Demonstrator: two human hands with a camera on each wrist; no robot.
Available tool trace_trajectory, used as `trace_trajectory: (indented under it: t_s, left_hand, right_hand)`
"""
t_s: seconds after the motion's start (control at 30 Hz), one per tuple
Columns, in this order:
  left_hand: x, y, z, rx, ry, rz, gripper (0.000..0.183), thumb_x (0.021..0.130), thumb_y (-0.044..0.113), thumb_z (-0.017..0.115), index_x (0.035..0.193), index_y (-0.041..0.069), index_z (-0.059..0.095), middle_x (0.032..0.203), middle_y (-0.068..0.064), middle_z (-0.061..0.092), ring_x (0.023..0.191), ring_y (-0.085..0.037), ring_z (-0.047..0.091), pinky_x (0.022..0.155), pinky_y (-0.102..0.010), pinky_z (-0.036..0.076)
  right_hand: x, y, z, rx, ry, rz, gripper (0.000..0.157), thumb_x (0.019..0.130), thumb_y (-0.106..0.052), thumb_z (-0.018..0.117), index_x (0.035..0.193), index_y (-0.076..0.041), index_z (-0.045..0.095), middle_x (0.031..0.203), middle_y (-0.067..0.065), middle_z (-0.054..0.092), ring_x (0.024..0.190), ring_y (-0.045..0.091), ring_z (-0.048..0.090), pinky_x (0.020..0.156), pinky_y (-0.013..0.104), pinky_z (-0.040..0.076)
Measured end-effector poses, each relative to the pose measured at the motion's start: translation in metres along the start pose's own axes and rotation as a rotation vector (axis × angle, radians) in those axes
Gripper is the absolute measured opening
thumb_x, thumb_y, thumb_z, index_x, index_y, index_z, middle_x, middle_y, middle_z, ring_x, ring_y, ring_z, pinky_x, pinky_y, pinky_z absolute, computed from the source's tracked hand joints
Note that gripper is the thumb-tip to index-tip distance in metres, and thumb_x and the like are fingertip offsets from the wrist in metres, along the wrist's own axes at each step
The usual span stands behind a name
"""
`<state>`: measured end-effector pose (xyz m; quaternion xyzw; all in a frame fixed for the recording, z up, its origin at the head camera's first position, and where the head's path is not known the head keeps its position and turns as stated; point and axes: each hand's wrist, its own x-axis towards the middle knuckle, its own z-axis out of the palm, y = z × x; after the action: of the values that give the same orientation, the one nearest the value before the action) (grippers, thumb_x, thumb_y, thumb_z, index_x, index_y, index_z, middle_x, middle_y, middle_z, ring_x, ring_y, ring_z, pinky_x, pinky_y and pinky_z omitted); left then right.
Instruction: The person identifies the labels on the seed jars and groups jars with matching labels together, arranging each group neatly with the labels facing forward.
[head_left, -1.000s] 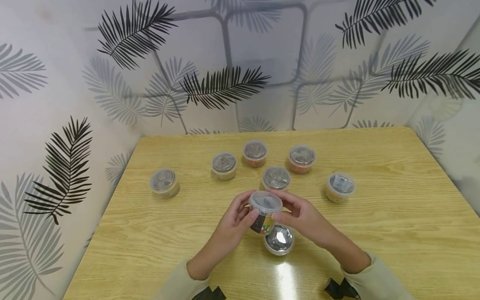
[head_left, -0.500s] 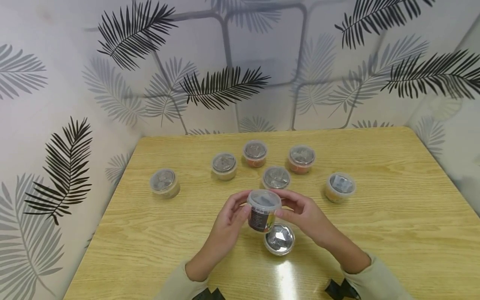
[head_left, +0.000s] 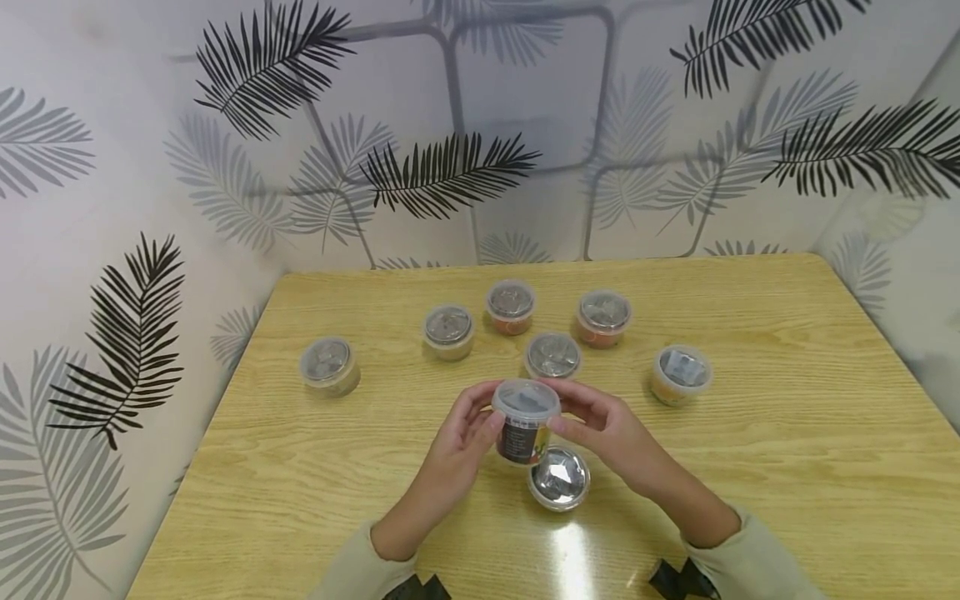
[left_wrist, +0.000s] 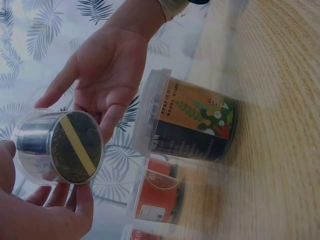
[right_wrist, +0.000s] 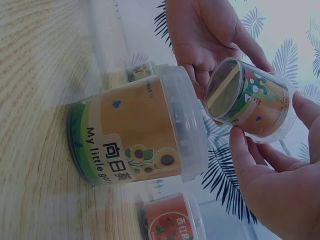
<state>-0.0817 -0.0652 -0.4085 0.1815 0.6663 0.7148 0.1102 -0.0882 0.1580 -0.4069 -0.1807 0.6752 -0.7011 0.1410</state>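
Both hands hold one clear-lidded plastic tub (head_left: 522,437) above the table. My left hand (head_left: 459,442) grips its left side and my right hand (head_left: 611,435) its right side, thumbs toward the head camera. Its label has a dark panel with small print and a coloured edge. In the left wrist view the tub's base (left_wrist: 77,147) shows dark contents and a pale yellow strip. Just below stands a second tub (head_left: 559,481) with a shiny top. A sunflower-printed label (right_wrist: 135,132) is on that standing tub in the right wrist view.
Several similar lidded tubs stand farther back: one at far left (head_left: 328,365), one near the middle (head_left: 552,356), one at right (head_left: 680,375). Others line the back, including a red-labelled tub (head_left: 603,318). A patterned wall (head_left: 525,212) rises behind the wooden table (head_left: 787,375).
The held tub has turned between the hands, so more of its dark printed panel faces the head camera. It has shifted slightly left. The standing tubs have not moved.
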Motion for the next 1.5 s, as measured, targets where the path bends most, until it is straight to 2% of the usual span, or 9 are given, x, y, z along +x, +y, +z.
trace_trajectory:
  t_s: [0.17, 0.4, 0.57, 0.73, 0.87, 1.03, 1.3, 1.5]
  left_hand:
    - [-0.001, -0.001, 0.000, 0.003, -0.017, -0.024, 0.043, 0.099, 0.018, 0.046, 0.139, 0.010, 0.033, 0.137, -0.008, 0.041, 0.122, -0.023, 0.044, 0.101, -0.032, 0.037]
    - [-0.003, -0.002, 0.001, -0.012, -0.051, -0.078, 0.049, 0.097, 0.018, 0.051, 0.141, 0.014, 0.031, 0.135, -0.009, 0.041, 0.116, -0.023, 0.046, 0.086, -0.028, 0.046]
    - [-0.005, -0.001, 0.002, -0.029, -0.073, -0.072, 0.053, 0.097, 0.020, 0.052, 0.143, 0.011, 0.028, 0.139, -0.010, 0.037, 0.124, -0.023, 0.041, 0.094, -0.030, 0.043]
    - [-0.006, -0.001, 0.002, -0.036, -0.088, -0.053, 0.052, 0.098, 0.018, 0.049, 0.144, 0.011, 0.026, 0.140, -0.010, 0.036, 0.123, -0.024, 0.042, 0.094, -0.030, 0.043]
    - [-0.007, -0.002, -0.001, -0.004, -0.080, -0.026, 0.047, 0.099, 0.016, 0.045, 0.143, 0.012, 0.029, 0.139, -0.010, 0.035, 0.120, -0.024, 0.045, 0.093, -0.029, 0.044]
    - [-0.009, 0.000, -0.003, 0.013, -0.037, -0.013, 0.043, 0.100, 0.016, 0.044, 0.141, 0.012, 0.032, 0.138, -0.009, 0.036, 0.120, -0.023, 0.046, 0.095, -0.030, 0.043]
    - [-0.010, -0.001, -0.003, -0.025, 0.037, 0.026, 0.038, 0.099, 0.014, 0.047, 0.135, 0.009, 0.039, 0.134, -0.012, 0.040, 0.116, -0.025, 0.048, 0.094, -0.032, 0.044]
    - [-0.008, -0.004, -0.005, -0.029, 0.039, 0.009, 0.039, 0.097, 0.014, 0.050, 0.135, 0.011, 0.038, 0.135, -0.010, 0.038, 0.114, -0.027, 0.047, 0.092, -0.031, 0.045]
  right_hand:
    - [0.001, 0.002, 0.002, 0.012, -0.064, -0.014, 0.049, 0.095, -0.011, 0.053, 0.140, -0.002, 0.037, 0.140, 0.012, 0.041, 0.123, 0.023, 0.045, 0.095, 0.029, 0.043]
    - [0.003, 0.005, 0.004, 0.072, -0.129, -0.008, 0.057, 0.093, -0.007, 0.055, 0.144, -0.001, 0.029, 0.142, 0.017, 0.034, 0.122, 0.025, 0.045, 0.092, 0.033, 0.046]
    - [0.004, 0.006, 0.004, 0.097, -0.153, 0.006, 0.059, 0.093, -0.006, 0.055, 0.145, -0.003, 0.027, 0.140, 0.020, 0.036, 0.121, 0.027, 0.045, 0.091, 0.034, 0.047]
    - [0.005, 0.006, 0.004, 0.098, -0.147, 0.011, 0.060, 0.092, -0.006, 0.057, 0.144, -0.001, 0.027, 0.139, 0.020, 0.037, 0.120, 0.026, 0.047, 0.090, 0.034, 0.047]
    - [0.006, 0.006, 0.004, 0.080, -0.131, -0.004, 0.058, 0.091, -0.006, 0.058, 0.143, -0.001, 0.031, 0.138, 0.018, 0.039, 0.120, 0.025, 0.046, 0.091, 0.034, 0.047]
    - [0.006, 0.005, 0.004, 0.067, -0.110, -0.024, 0.053, 0.092, -0.006, 0.058, 0.140, -0.003, 0.038, 0.133, 0.017, 0.044, 0.117, 0.027, 0.049, 0.090, 0.034, 0.048]
    - [0.005, 0.010, 0.002, 0.037, -0.019, -0.044, 0.045, 0.090, -0.005, 0.060, 0.133, -0.003, 0.046, 0.125, 0.016, 0.051, 0.112, 0.026, 0.053, 0.090, 0.035, 0.047]
    - [0.005, 0.009, 0.003, 0.045, -0.039, -0.046, 0.046, 0.092, -0.005, 0.057, 0.136, -0.002, 0.043, 0.129, 0.017, 0.048, 0.116, 0.024, 0.050, 0.092, 0.032, 0.046]
